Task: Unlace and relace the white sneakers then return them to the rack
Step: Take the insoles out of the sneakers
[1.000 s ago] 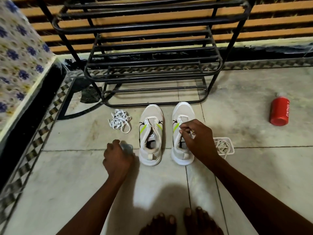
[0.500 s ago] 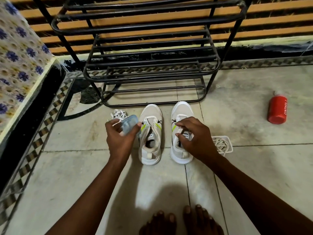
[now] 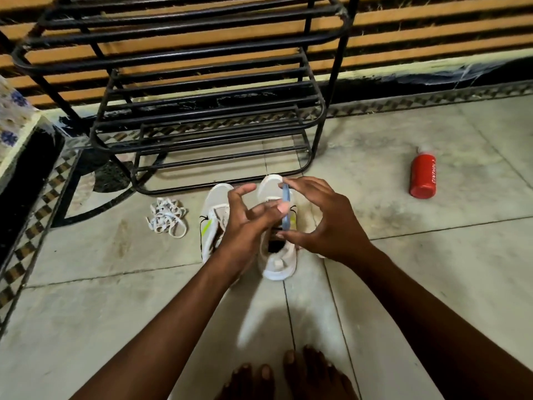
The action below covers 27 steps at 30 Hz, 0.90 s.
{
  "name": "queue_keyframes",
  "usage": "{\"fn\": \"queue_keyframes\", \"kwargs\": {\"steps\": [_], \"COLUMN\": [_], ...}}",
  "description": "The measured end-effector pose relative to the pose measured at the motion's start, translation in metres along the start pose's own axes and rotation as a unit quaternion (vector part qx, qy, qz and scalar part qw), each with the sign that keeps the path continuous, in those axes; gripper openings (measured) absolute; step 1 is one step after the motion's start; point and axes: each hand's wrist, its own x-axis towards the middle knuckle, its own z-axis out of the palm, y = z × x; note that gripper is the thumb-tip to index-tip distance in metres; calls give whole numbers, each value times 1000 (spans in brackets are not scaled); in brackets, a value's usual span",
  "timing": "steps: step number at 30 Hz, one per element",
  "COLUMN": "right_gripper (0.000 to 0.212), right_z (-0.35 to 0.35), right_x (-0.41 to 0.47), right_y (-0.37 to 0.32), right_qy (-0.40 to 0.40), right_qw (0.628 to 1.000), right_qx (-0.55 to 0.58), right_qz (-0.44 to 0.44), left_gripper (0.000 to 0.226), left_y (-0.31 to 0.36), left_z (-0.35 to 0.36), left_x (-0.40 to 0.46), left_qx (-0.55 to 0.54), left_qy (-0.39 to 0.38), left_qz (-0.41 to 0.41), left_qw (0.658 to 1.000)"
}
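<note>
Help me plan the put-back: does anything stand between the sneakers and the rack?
Nothing visible does. Only bare floor separates the sneakers from the rack; the loose laces lie off to the left, the red bottle far right.

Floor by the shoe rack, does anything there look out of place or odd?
Yes. A red bottle lies on its side on the tiles, right of the rack and apart from the rest. A loose lace sits in a tangled heap left of the sneakers. No spill shows.
</note>
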Motion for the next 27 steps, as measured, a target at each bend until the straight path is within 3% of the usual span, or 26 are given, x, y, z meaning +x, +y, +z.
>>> {"fn": "queue_keyframes", "kwargs": {"steps": [3,9,13,17,22,24,27], "right_gripper": [84,78,78,81,78,78,79], "right_z": [-17,-44,-49,-50,-49,-47,-43], "right_x": [-15,-63,-99,-124,-132,-131,-130], "right_y": [21,75,107,121,128,131,133], "right_qy": [46,112,109,112,109,110,106], "right_qw": [999,986,973,958,952,952,954], "right_qx": [-16,-27,-51,-55,-48,-45,-42], "right_qz": [12,119,199,259,283,281,277], "left_gripper": [50,22,27,38,47,41,29], "left_y": [-12,-75,-112,-132,-143,-144,-144], "left_z": [26,61,82,94,105,105,100], "left_x": [5,14,13,14,25,29,34], "left_qx": [100,310,449,483,642,655,641], "left_qy": [8,25,-26,-48,-54,-54,-69], "left_qz": [-7,105,127,90,127,144,139], "left_qw": [995,945,884,869,754,740,752]}}
